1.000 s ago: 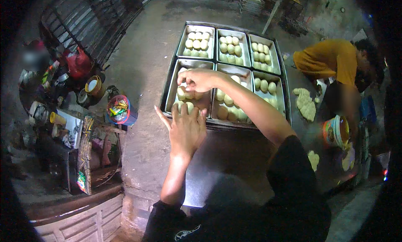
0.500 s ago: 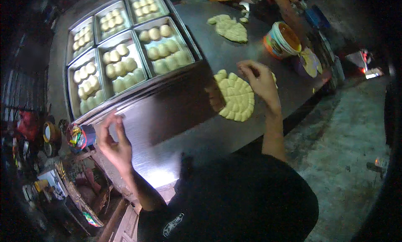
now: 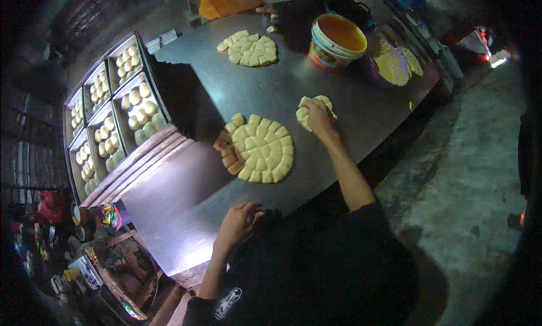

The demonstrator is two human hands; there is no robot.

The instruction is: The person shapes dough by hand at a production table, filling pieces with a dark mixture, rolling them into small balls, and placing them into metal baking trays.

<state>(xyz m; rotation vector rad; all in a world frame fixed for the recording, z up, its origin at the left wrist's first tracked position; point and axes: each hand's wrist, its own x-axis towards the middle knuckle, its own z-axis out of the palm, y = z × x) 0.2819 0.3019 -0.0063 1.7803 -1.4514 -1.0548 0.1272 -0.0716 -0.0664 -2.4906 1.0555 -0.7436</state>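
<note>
My right hand (image 3: pixel 319 114) reaches over a small cluster of pale dough pieces (image 3: pixel 305 121), fingers bent down and closed on a piece; the fingertips are partly hidden. To its left on the metal table lies a large round sheet of cut dough (image 3: pixel 264 148), scored into many pieces, its left edge in shadow. My left hand (image 3: pixel 240 219) hovers low near the table's front edge, close to my body, its fingers loosely bent and apart with nothing visible in them. Farther back sits another cut dough mass (image 3: pixel 251 48).
Stacked metal trays (image 3: pixel 127 151) at the left hold rows of dough balls. A bucket (image 3: pixel 337 41) with orange contents stands at the back right, beside a yellow dough-like mass in a purple wrapping (image 3: pixel 392 63). A container of colourful packets (image 3: pixel 111 216) sits below the trays.
The view has shifted, so the trays appear farther left. My left hand has moved from beside the trays to near my body. My right hand has gone down onto the small dough cluster.
</note>
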